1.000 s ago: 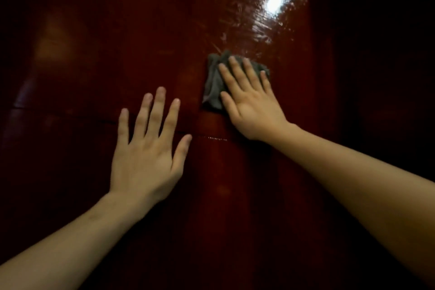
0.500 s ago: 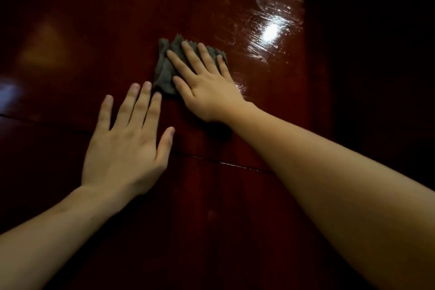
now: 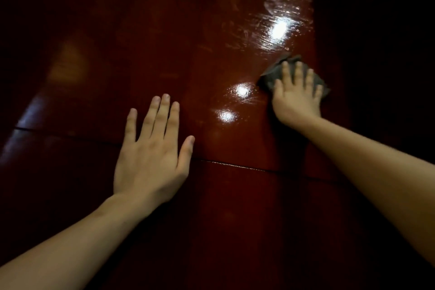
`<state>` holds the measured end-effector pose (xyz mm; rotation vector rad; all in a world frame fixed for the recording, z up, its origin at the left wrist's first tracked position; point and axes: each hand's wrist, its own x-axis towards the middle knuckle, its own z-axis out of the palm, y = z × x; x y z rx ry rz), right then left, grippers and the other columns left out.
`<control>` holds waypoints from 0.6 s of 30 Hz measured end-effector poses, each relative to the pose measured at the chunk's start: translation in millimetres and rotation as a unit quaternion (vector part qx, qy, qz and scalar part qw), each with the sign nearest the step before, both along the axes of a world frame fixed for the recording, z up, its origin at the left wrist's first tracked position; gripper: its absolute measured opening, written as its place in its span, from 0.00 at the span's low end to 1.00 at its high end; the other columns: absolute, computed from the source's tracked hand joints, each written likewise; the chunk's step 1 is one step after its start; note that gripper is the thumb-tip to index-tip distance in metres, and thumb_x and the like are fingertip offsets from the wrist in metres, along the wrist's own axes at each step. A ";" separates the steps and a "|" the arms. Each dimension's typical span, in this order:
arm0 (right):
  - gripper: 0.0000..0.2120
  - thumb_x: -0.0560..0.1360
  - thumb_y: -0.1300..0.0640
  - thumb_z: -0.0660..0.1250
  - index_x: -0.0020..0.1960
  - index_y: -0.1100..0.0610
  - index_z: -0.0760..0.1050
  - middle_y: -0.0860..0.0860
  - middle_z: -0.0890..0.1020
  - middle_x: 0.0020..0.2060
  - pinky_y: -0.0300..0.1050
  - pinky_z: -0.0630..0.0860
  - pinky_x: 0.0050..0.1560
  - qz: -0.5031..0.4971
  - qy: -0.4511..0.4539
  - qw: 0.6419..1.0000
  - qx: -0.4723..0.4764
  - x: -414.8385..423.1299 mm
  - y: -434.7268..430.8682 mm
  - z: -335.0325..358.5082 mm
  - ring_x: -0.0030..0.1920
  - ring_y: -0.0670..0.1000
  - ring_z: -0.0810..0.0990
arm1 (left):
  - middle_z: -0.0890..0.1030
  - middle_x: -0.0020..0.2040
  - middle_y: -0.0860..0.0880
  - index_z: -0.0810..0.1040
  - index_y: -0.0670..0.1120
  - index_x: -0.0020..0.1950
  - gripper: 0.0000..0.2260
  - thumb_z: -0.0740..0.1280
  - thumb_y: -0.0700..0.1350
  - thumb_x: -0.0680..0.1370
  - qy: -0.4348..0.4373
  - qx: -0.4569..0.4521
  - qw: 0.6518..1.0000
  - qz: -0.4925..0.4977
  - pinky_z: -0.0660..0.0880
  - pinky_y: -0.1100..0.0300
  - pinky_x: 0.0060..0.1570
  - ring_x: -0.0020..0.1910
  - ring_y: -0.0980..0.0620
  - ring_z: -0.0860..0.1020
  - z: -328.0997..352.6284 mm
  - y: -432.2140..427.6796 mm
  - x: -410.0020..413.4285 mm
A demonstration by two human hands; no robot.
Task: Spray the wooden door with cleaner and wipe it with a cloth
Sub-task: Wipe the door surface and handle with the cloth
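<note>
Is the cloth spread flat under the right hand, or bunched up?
Bunched. The grey cloth is crumpled, with folds poking out beyond the right hand pressing it against the wooden door.

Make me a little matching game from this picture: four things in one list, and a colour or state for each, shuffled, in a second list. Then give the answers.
Things
1. left hand
2. right hand
3. cloth
4. wooden door

Descriptions
a. glossy dark red, with bright glare spots
b. grey, bunched up under fingers
c. spread flat on bare wood, holding nothing
d. pressing fabric against the surface, up at the right

Pairs: 1-c, 2-d, 3-b, 4-a
</note>
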<state>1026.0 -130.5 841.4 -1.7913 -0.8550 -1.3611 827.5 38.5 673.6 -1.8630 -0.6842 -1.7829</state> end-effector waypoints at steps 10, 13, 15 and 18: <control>0.29 0.85 0.41 0.44 0.84 0.44 0.42 0.49 0.41 0.84 0.65 0.35 0.79 0.065 -0.287 0.928 -0.227 -164.0 131.8 -59.8 0.82 0.57 0.35 | 0.54 0.85 0.51 0.64 0.48 0.81 0.30 0.44 0.58 0.83 -0.043 -0.048 0.998 0.000 0.42 0.33 0.80 0.85 0.53 0.47 -15.1 53.6 -79.9; 0.29 0.85 0.41 0.44 0.84 0.44 0.43 0.49 0.43 0.84 0.65 0.36 0.80 0.048 -0.306 0.925 -0.220 -181.1 145.5 -55.1 0.83 0.57 0.37 | 0.56 0.85 0.52 0.63 0.49 0.82 0.29 0.45 0.58 0.83 -0.051 -0.043 0.998 0.014 0.48 0.35 0.81 0.84 0.53 0.50 -25.6 62.7 -92.8; 0.29 0.85 0.41 0.45 0.84 0.43 0.44 0.48 0.43 0.84 0.65 0.36 0.80 0.051 -0.295 0.929 -0.215 -189.9 153.1 -46.9 0.83 0.56 0.38 | 0.56 0.85 0.53 0.61 0.50 0.83 0.29 0.44 0.58 0.83 -0.062 -0.040 0.997 0.011 0.48 0.38 0.81 0.84 0.54 0.50 -32.1 65.0 -97.2; 0.29 0.85 0.41 0.44 0.84 0.43 0.43 0.49 0.43 0.84 0.65 0.36 0.79 0.051 -0.286 0.935 -0.205 -201.3 162.2 -31.7 0.83 0.57 0.37 | 0.52 0.85 0.55 0.55 0.54 0.84 0.31 0.42 0.60 0.82 -0.054 -0.046 0.997 -0.007 0.44 0.43 0.82 0.84 0.57 0.46 -32.4 66.0 -100.9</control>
